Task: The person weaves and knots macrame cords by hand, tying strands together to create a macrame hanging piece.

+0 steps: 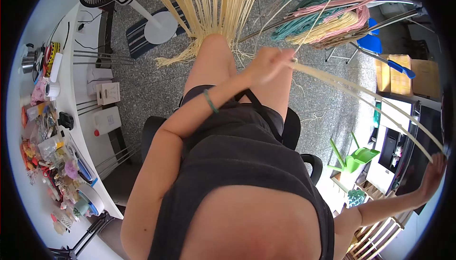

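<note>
My left hand (273, 66), with a green bracelet on its wrist, is closed around cream cords above my knee; motion blurs the fingers a little. From it, cream cord strands (361, 89) stretch taut to my right hand (433, 174), which is held far out to the right and closed on their other end. Thinner strands also run from my left hand up toward the top of the view. Ahead of my knees, many long cream cords (209, 3) hang in a wide curtain, their loose ends (178, 56) bunched near the floor.
Teal, pink and cream yarn skeins (332, 18) hang on a metal rack at upper right. A white-stemmed fan (147, 15) stands at upper left. The left table (102, 189) carries craft clutter. A green stool (358, 158), blue chair (370, 41) and cardboard boxes (403, 75) are at right.
</note>
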Demonstrator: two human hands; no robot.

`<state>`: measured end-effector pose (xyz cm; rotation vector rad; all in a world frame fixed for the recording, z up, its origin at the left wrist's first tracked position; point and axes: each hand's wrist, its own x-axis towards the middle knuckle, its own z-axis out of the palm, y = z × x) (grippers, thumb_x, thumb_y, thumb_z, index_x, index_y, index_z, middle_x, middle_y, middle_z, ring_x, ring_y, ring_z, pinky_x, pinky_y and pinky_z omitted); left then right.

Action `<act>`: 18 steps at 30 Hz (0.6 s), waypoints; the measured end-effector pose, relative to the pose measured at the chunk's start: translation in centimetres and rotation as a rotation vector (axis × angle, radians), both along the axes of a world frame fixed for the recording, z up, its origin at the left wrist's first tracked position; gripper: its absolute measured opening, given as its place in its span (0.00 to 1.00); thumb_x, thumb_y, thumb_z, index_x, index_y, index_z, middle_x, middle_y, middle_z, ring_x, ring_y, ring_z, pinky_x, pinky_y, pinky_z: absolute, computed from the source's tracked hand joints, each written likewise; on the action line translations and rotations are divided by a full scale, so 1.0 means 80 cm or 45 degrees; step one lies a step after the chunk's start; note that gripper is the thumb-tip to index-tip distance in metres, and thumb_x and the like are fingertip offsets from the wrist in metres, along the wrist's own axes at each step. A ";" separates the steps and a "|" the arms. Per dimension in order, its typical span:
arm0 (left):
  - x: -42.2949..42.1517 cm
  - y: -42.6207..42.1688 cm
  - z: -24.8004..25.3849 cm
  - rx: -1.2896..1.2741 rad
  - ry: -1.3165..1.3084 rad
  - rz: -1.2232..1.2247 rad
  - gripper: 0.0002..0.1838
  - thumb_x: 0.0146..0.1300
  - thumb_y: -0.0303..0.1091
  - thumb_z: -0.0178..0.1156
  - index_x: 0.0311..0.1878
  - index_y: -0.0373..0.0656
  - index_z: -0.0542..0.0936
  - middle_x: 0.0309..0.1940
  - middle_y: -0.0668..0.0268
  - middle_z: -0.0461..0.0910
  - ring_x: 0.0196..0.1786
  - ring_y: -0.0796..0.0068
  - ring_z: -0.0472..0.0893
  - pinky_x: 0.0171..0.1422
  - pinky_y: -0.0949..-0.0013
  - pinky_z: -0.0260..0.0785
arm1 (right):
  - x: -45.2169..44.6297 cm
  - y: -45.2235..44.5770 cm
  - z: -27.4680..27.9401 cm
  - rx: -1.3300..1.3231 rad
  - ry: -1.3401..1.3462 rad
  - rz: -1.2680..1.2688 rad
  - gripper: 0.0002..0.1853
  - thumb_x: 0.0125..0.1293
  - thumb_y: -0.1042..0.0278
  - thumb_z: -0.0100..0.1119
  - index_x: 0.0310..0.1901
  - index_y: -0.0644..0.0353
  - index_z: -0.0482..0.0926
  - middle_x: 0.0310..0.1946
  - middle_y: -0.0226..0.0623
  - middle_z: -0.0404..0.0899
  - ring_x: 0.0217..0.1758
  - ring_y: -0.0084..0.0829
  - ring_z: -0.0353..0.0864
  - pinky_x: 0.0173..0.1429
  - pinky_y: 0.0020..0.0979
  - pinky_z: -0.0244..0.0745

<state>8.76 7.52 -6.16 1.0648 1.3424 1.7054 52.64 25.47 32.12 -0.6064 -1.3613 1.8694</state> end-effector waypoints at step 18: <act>-0.230 -0.023 -0.006 -0.380 0.826 0.193 0.22 0.65 0.52 0.48 0.37 0.42 0.82 0.14 0.69 0.73 0.21 0.80 0.71 0.38 0.71 0.66 | 0.507 -0.024 0.064 -0.002 -0.004 -1.481 0.02 0.42 0.82 0.57 0.20 0.66 0.74 0.17 0.37 0.72 0.21 0.32 0.68 0.23 0.32 0.61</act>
